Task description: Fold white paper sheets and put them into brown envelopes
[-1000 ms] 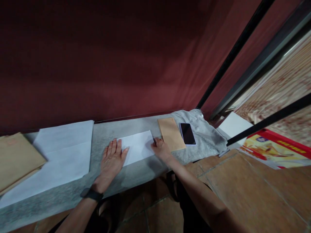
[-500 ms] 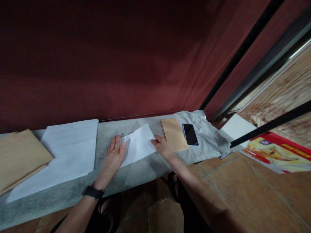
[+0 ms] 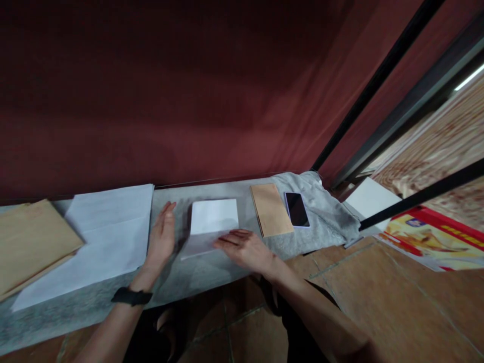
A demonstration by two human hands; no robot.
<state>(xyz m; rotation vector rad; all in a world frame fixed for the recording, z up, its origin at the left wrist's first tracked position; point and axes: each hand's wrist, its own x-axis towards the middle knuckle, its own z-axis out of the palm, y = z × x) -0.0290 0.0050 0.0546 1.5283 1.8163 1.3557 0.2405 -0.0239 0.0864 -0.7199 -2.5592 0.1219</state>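
Folded white paper (image 3: pixel 214 217): one, partly under the fingers of the right hand (image 3: pixel 245 250), rightward of the left hand (image 3: pixel 162 237). Right hand: fingers extended over the paper; whether it pinches, cannot tell. Left hand: unclenched, edgewise, near the paper. Brown paper bundle (image 3: pixel 271 210): beyond the right hand, rightward. Phone (image 3: pixel 297 209): farther right.

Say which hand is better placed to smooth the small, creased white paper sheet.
Probably the right hand: it is over the near part of the white paper sheet, while the left hand is apart from it, to the left.
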